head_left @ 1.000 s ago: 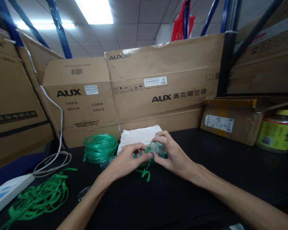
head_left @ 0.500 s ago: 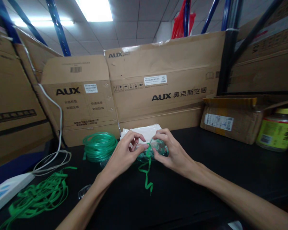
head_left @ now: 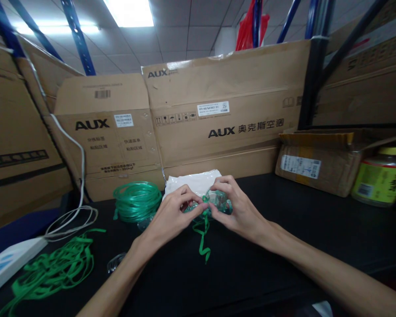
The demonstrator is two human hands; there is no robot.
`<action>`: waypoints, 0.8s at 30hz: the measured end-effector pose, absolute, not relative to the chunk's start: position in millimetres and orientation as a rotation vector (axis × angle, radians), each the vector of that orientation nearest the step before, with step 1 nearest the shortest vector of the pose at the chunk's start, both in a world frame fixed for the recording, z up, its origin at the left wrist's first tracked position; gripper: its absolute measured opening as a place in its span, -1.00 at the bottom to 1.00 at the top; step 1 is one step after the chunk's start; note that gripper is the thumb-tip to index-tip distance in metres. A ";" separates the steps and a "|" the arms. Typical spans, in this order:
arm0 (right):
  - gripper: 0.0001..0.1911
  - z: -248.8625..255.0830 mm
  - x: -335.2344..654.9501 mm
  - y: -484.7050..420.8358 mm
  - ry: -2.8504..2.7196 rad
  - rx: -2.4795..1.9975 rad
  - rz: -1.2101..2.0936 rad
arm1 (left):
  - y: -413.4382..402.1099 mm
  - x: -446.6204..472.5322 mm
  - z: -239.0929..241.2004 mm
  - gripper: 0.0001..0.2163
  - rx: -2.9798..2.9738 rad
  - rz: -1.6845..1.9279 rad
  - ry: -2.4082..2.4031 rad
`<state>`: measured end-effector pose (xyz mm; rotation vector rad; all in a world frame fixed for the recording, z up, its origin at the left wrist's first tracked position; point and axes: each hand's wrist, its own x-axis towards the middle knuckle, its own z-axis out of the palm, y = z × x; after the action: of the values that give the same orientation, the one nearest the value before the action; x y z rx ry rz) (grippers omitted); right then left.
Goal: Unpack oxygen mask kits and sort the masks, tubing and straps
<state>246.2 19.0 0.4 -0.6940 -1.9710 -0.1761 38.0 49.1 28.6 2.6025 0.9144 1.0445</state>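
Near the table's middle, my left hand (head_left: 175, 211) pinches a green elastic strap (head_left: 202, 248) between thumb and finger. My right hand (head_left: 239, 211) faces it, its fingers curled on the same strap, thumb tip close to the left thumb. The strap's loose end dangles in a curl below the fingertips. Just behind my hands lies a clear, green-tinted plastic piece (head_left: 220, 200), mostly covered by the fingers, so its kind is hard to make out. A white plastic bag (head_left: 193, 181) lies behind it. Left of my left hand sits a coil of green tubing (head_left: 137, 200).
Tangled green straps (head_left: 57, 266) lie at left beside a white power strip (head_left: 16, 259) and cable. A small clear plastic piece (head_left: 115, 263) is near my left forearm. Cardboard panels (head_left: 224, 101) wall the back. An open carton (head_left: 313, 163) and a yellow-labelled jar (head_left: 379, 178) stand right.
My left thumb and fingers have moved slightly right and down, closing in on my right thumb at the strap. The strap's hanging end has shifted a little.
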 end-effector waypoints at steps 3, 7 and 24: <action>-0.57 0.9 245.9 18.2 -1.979 -0.685 -0.168 | 48.6 38.0 29.2 -0.79 2.599 1.027 0.911; -0.56 0.4 246.2 20.2 -1.995 -0.663 -0.175 | 46.0 38.5 30.0 -0.79 2.563 1.011 0.901; -0.59 5.3 250.2 27.9 -1.929 -0.754 -0.219 | 39.8 42.5 28.9 -0.87 2.524 0.971 0.774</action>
<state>250.2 27.9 5.3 -0.7540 -1.9286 -0.2188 42.5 39.8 28.9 2.5237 0.7744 0.9715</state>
